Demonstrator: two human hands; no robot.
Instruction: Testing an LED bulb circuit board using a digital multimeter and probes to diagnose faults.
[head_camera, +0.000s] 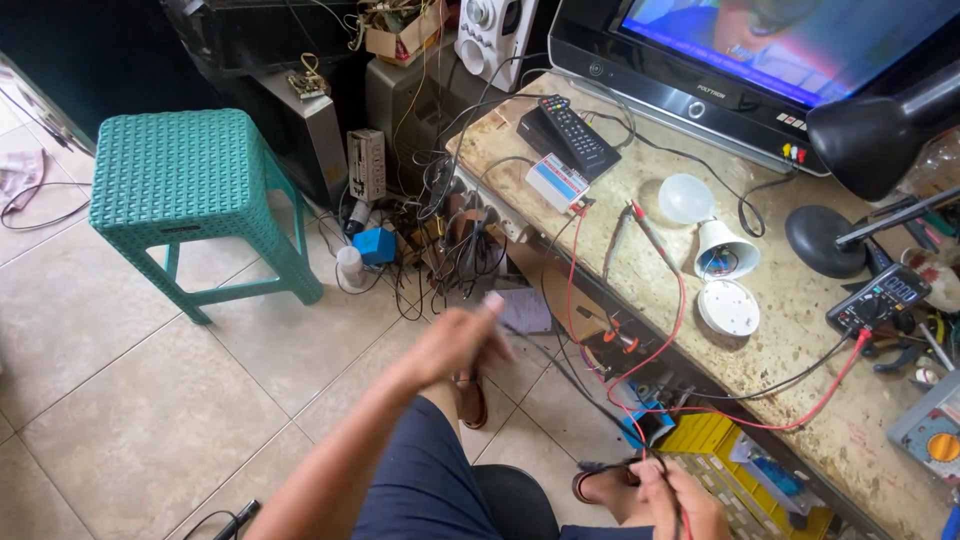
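Wires (672, 478), red and black, are pinched in the right hand (680, 505), partly cut off by the frame edge. Left hand (462, 340) is motion-blurred over the floor (130, 400); its fingers' grip cannot be told.

Teal woven-pattern stool (190, 180), red probe lead (672, 330), yellow tray (712, 440).

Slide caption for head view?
Left hand raised over tiled floor; right hand holds red probe lead beside cluttered workbench.
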